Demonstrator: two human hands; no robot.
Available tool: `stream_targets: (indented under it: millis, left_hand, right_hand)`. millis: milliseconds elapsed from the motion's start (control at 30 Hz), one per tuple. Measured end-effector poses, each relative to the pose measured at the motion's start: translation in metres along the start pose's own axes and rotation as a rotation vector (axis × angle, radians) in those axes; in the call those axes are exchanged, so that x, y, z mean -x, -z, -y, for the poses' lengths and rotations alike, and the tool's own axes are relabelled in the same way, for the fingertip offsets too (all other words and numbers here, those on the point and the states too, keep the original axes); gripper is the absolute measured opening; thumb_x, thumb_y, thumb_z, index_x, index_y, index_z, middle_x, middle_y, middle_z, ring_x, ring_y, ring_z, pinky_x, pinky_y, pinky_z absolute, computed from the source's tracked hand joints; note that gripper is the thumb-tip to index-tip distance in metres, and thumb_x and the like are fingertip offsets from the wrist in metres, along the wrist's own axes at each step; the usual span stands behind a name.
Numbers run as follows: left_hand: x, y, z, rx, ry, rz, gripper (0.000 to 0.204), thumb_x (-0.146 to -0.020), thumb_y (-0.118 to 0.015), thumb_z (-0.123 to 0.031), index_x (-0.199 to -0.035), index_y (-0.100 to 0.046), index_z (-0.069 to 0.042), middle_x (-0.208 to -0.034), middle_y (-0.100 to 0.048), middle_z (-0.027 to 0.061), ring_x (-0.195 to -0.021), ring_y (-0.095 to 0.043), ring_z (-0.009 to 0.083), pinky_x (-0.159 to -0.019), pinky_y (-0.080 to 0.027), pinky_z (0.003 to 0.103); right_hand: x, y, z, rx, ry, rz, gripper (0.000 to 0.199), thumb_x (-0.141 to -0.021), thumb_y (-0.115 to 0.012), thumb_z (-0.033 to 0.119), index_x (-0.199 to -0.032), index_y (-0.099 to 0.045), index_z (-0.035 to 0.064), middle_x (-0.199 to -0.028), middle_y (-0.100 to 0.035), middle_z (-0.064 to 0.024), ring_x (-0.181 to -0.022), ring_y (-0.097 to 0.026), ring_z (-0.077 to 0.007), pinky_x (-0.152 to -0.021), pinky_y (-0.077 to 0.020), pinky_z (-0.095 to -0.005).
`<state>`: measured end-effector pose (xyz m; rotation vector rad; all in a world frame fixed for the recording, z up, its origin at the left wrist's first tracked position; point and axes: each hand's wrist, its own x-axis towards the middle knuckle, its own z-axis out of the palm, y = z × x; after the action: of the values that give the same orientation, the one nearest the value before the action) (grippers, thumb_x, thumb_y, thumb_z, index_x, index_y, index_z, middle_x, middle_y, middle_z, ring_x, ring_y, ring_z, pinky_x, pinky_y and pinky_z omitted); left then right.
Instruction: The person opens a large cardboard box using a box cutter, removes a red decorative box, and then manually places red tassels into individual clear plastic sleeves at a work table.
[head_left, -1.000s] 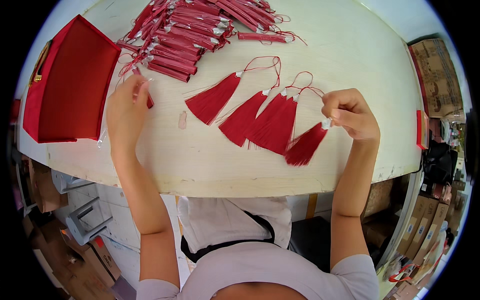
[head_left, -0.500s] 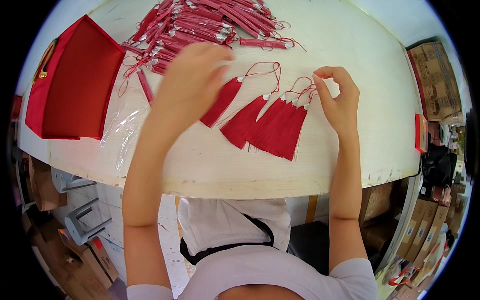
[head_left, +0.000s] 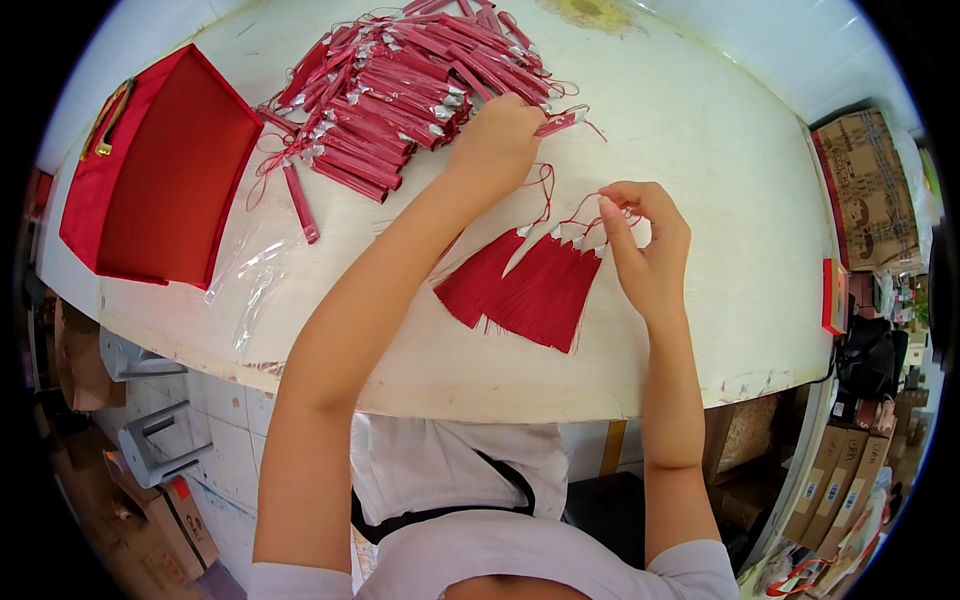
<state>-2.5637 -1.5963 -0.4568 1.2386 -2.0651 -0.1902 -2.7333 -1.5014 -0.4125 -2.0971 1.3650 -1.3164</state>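
A pile of red tassels in clear sleeves (head_left: 400, 90) lies at the far middle of the pale table (head_left: 720, 190). My left hand (head_left: 497, 143) reaches over to the pile's right edge and grips one wrapped tassel (head_left: 555, 123). Several unwrapped red tassels (head_left: 530, 285) lie fanned out near the front edge. My right hand (head_left: 645, 245) hovers over their tops and pinches their thin red cord loops (head_left: 590, 205).
A red box-shaped bag (head_left: 150, 180) with a gold handle lies at the table's left. Empty clear sleeves (head_left: 255, 275) lie beside it. One wrapped tassel (head_left: 300, 205) lies apart. Cardboard boxes (head_left: 870, 190) stand at the right, more boxes below on the floor.
My left hand has swung from the table's left side across to the tassel pile and taken hold of a wrapped tassel. The right hand has set its tassel down with the others.
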Motion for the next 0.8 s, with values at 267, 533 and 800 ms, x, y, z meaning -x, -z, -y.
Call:
stream_targets:
  millis: [267, 533, 800]
  left_hand:
    - [0.046, 0.078, -0.058, 0.556, 0.155, 0.302, 0.014, -0.077, -0.055, -0.004, -0.090, -0.061, -0.002, -0.069, -0.048, 0.0025, -0.063, -0.050, 0.0088, -0.057, -0.041, 0.024]
    - [0.070, 0.077, -0.063, 0.709, 0.258, 0.402, 0.018, -0.086, -0.043, -0.002, -0.097, -0.057, 0.000, -0.069, -0.052, 0.0005, -0.058, -0.043, 0.0059, -0.052, -0.035, 0.019]
    - [0.075, 0.082, -0.061, 0.817, 0.378, 0.411, 0.024, -0.086, -0.045, -0.003, -0.107, -0.055, 0.001, -0.067, -0.056, 0.0039, -0.056, -0.046, 0.0088, -0.052, -0.039, 0.024]
  right_hand:
    - [0.003, 0.004, 0.010, -0.767, -0.595, 0.031, 0.029, -0.088, -0.050, 0.026, -0.093, -0.060, -0.0008, -0.068, -0.049, 0.0011, -0.058, -0.040, -0.0055, -0.054, -0.0342, -0.0195]
    - [0.007, -0.008, 0.009, -1.171, -0.581, -0.028, 0.026, -0.091, -0.046, 0.023, -0.085, -0.059, 0.0014, -0.065, -0.047, 0.0021, -0.060, -0.039, -0.0061, -0.055, -0.0339, -0.0213]
    - [0.006, -0.003, 0.001, -1.354, -0.556, -0.043, 0.022, -0.091, -0.044, 0.020, -0.080, -0.055, 0.0046, -0.070, -0.052, 0.0004, -0.062, -0.044, -0.0067, -0.057, -0.0353, -0.0221]
